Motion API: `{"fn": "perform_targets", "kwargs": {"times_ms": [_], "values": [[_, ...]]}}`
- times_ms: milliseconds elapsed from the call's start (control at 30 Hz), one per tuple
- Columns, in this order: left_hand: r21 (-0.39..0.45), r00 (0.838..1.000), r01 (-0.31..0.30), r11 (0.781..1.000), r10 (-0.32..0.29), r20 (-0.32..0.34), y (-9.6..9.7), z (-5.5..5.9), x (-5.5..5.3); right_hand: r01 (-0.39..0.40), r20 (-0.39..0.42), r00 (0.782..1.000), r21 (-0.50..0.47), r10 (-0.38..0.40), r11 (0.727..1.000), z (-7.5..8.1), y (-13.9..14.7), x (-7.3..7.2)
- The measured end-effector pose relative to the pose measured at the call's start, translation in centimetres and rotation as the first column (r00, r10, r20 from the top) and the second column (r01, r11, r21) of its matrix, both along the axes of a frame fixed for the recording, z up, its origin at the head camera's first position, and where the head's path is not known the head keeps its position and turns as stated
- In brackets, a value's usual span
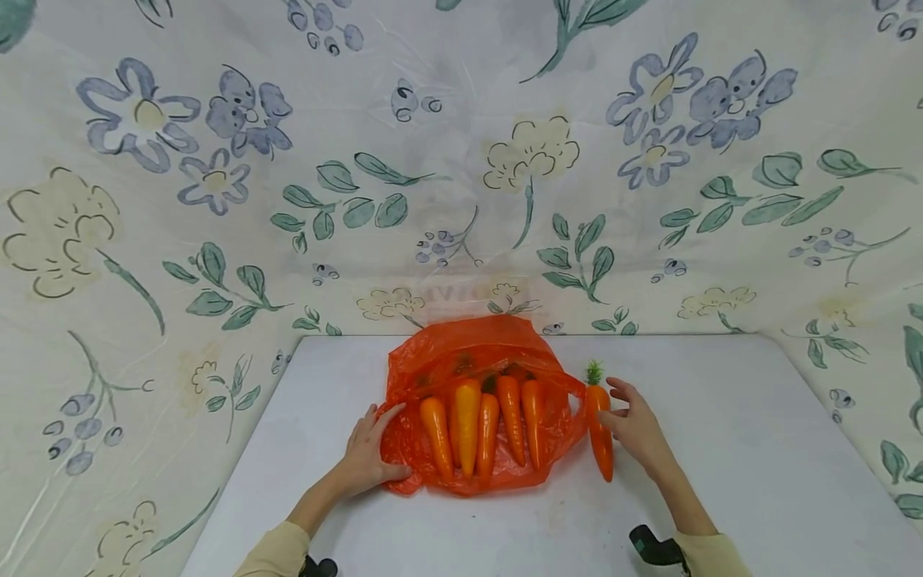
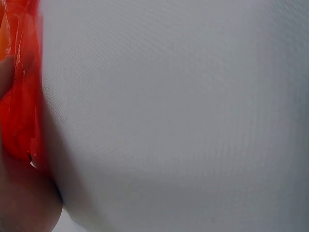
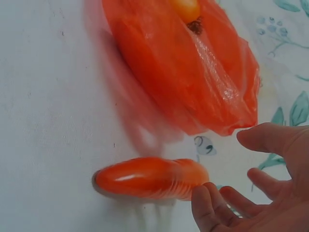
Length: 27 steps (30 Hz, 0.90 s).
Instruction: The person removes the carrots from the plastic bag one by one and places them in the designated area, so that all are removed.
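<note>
In the head view an open red plastic bag (image 1: 497,340) lies on the white table with several orange carrots (image 1: 509,417) in it, one of them more yellow (image 1: 467,425). My left hand (image 1: 364,457) rests on the bag's left edge, thumb and fingers spread; the left wrist view shows red film (image 2: 21,87) beside it. A single carrot (image 1: 599,433) with a green tuft lies right of the bag. Close beside this carrot is my right hand (image 1: 634,425). The right wrist view shows its fingers (image 3: 207,208) extended near the carrot (image 3: 149,178), nothing gripped.
The white tabletop (image 1: 721,401) extends to both sides of the bag. Behind it hangs a floral cloth (image 1: 461,160), which also covers the sides. Dark devices (image 1: 656,546) sit by both wrists.
</note>
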State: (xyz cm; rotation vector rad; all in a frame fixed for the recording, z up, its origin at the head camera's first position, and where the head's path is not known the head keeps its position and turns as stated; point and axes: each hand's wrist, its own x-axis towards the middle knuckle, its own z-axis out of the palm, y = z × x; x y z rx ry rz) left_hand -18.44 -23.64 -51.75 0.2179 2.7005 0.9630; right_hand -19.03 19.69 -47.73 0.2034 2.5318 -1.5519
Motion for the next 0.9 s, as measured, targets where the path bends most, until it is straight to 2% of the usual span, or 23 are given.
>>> {"fn": "perform_targets", "kwargs": {"times_ms": [400, 700, 900], "values": [[-0.005, 1.000, -0.009, 1.000, 0.009, -0.004, 0.0, 0.0, -0.1, 0.002, -0.023, 1.000, -0.003, -0.002, 1.000, 1.1, -0.7, -0.2], [-0.005, 1.000, -0.001, 1.000, 0.001, -0.008, -0.1, 0.0, -0.1, -0.026, -0.077, 0.997, 0.012, 0.027, 1.000, 2.3, -1.1, -0.6], [-0.005, 1.000, -0.002, 1.000, 0.002, -0.010, -0.1, -0.1, 0.0, -0.036, -0.109, 0.993, -0.007, 0.035, 0.999, 3.2, -1.5, -0.3]]}}
